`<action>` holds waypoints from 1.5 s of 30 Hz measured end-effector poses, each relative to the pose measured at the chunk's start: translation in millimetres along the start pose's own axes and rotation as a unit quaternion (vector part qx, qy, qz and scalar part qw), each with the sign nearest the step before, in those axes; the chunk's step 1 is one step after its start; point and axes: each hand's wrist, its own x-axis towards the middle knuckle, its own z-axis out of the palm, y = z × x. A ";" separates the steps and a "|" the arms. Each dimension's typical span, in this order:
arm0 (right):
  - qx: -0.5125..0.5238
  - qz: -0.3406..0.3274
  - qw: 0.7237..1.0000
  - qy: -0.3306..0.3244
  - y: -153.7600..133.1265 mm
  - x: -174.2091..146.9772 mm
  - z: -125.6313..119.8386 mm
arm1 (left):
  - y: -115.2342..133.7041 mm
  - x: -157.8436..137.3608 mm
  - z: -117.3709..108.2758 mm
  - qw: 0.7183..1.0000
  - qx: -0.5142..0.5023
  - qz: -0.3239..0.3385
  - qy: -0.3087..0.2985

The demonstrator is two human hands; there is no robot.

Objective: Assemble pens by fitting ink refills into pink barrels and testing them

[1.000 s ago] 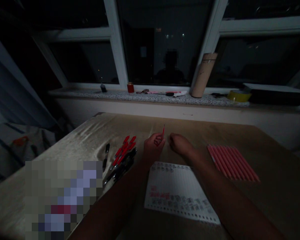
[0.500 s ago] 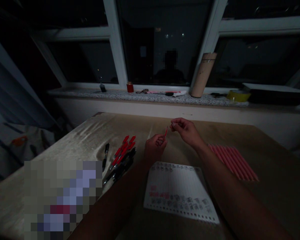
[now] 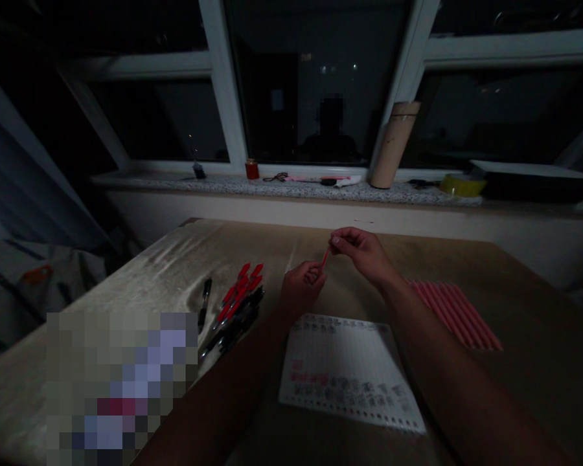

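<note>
A slim pinkish-red pen (image 3: pixel 325 257) stands tilted between my two hands above the table. Its lower part is wrapped by the curled fingers of my left hand (image 3: pixel 304 285). My right hand (image 3: pixel 358 249) pinches at the pen's upper end with thumb and fingertips; whether a small part is also in that pinch is hidden. Below the hands lies a lined notepad (image 3: pixel 342 369) with red and black handwriting. Several red and clear pens (image 3: pixel 240 291) lie left of my left hand, with black pens (image 3: pixel 233 333) beside them.
A row of pink pens (image 3: pixel 454 314) lies to the right of my right forearm. One black pen (image 3: pixel 205 304) lies apart at left. On the windowsill (image 3: pixel 291 188) stand a cardboard tube (image 3: pixel 396 145), a small red jar (image 3: pixel 251 169) and yellow tape (image 3: pixel 461 186). A blurred patch covers the table's near left.
My right fingertips have come down and left to meet the pen's upper end, where a gap was before. The left hand has hardly moved.
</note>
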 end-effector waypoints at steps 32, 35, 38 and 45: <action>-0.025 0.017 0.999 -0.031 5.9 0.9 0.5 | 2.6 -0.1 -1.1 1.000 0.014 0.001 -0.004; -0.027 0.017 0.999 -0.034 4.9 0.5 -0.3 | 1.8 -0.2 -1.0 1.000 0.012 0.000 -0.008; -0.030 0.019 0.999 -0.037 3.2 0.1 -0.8 | 2.9 -0.3 -1.4 1.000 0.005 -0.006 -0.009; -0.040 0.035 0.997 -0.048 5.8 0.1 -1.3 | 0.4 -0.5 -0.7 1.000 0.001 0.002 -0.006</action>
